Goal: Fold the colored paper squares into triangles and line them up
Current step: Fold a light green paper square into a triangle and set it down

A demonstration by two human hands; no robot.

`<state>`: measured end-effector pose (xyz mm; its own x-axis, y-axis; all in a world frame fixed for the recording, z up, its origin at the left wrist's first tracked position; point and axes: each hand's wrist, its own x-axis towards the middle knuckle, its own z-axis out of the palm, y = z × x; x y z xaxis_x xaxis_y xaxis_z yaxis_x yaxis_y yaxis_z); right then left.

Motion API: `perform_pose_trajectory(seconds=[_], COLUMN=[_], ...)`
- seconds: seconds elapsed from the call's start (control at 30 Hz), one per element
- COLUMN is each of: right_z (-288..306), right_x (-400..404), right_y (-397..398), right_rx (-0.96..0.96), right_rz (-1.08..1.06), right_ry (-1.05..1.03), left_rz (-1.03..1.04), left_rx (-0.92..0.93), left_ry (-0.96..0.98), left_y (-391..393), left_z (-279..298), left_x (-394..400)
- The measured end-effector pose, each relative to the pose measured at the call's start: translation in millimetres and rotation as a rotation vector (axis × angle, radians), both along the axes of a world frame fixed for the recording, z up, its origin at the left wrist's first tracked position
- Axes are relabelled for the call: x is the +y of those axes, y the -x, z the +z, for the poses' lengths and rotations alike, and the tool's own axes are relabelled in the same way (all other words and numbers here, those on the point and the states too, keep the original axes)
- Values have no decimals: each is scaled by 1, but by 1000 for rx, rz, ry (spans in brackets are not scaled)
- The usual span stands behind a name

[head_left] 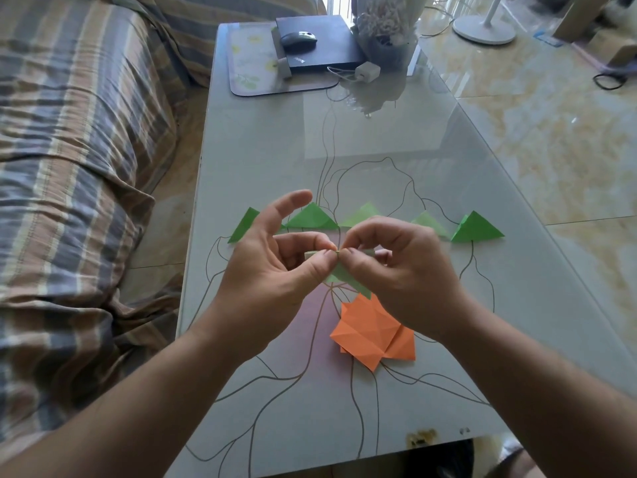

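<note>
A pale green paper (339,274) is held above the glass table (275,160), pinched between both hands. My left hand (272,257) pinches its top edge with thumb and forefinger. My right hand (396,267) pinches the same edge from the right, fingertips meeting the left hand's. Behind the hands, a row of several green folded triangles lies across the table, from the leftmost triangle (243,226) through one in the middle (310,218) to the rightmost triangle (477,228). A small stack of orange paper squares (368,331) lies below the hands, partly under my right wrist.
At the table's far end sit a black laptop (320,39) with a mouse (298,39) on it, a white charger (367,70), a floral mat (251,63) and a wrapped bouquet (386,25). A striped sofa (69,167) runs along the left. A fan base (484,29) stands on the floor.
</note>
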<state>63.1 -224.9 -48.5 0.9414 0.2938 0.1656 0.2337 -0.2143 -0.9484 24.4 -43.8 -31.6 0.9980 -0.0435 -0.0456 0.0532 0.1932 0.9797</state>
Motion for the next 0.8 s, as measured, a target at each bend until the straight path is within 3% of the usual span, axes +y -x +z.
perform_pose_trajectory(seconds=[0.8], right_z=[-4], right_x=[0], right_y=[-7], right_rx=[54], right_rz=[-38], right_ry=[83], left_rz=[101], left_rx=[45], left_ry=[-92], left_y=[-9], left_z=[-6], left_x=[9])
